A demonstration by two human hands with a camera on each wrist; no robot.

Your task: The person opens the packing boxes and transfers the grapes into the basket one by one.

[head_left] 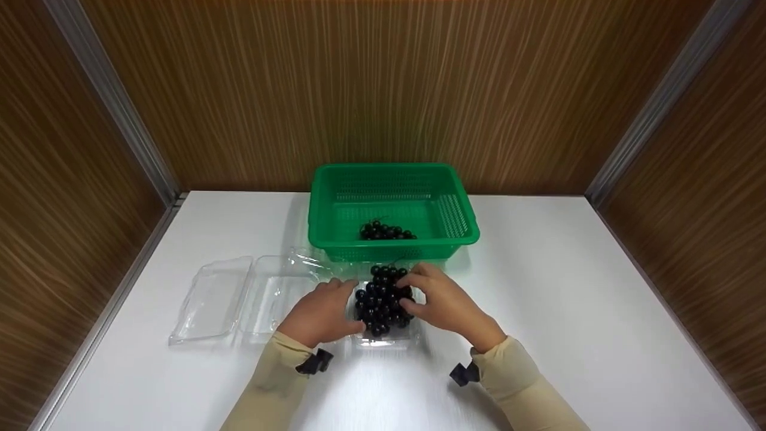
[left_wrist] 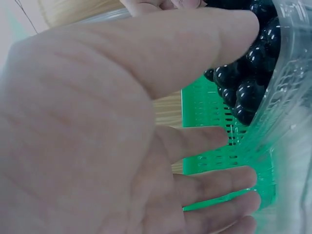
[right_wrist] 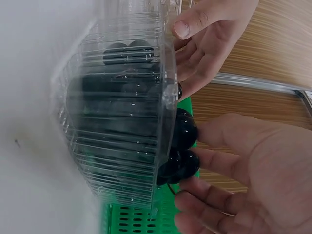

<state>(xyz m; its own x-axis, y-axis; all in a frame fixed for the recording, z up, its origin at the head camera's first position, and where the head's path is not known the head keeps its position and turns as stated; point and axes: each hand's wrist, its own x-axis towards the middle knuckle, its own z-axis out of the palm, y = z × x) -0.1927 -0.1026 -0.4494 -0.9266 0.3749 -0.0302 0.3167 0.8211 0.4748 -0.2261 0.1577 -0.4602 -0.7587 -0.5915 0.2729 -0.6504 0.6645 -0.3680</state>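
Note:
A bunch of dark grapes [head_left: 383, 302] sits in a clear plastic clamshell box [head_left: 383, 342], rising above its rim. My left hand [head_left: 323, 314] is at the left side of this box, its fingers extended and its thumb [left_wrist: 234, 36] over the grapes in the left wrist view. From the right, my right hand [head_left: 440, 299] touches the bunch with loosely bent fingers. In the right wrist view its fingertips [right_wrist: 195, 185] lie against grapes [right_wrist: 183, 134] at the rim, and a thin stem shows beside them. The box's ribbed wall [right_wrist: 122, 122] partly veils the fruit inside.
A green plastic basket [head_left: 395, 243] stands behind the box, with more dark grapes [head_left: 386, 231] inside. To the left lies another clear clamshell [head_left: 209, 299], opened flat. Wood-grain panels [head_left: 383, 90] enclose the white table [head_left: 550, 287] at the back and sides.

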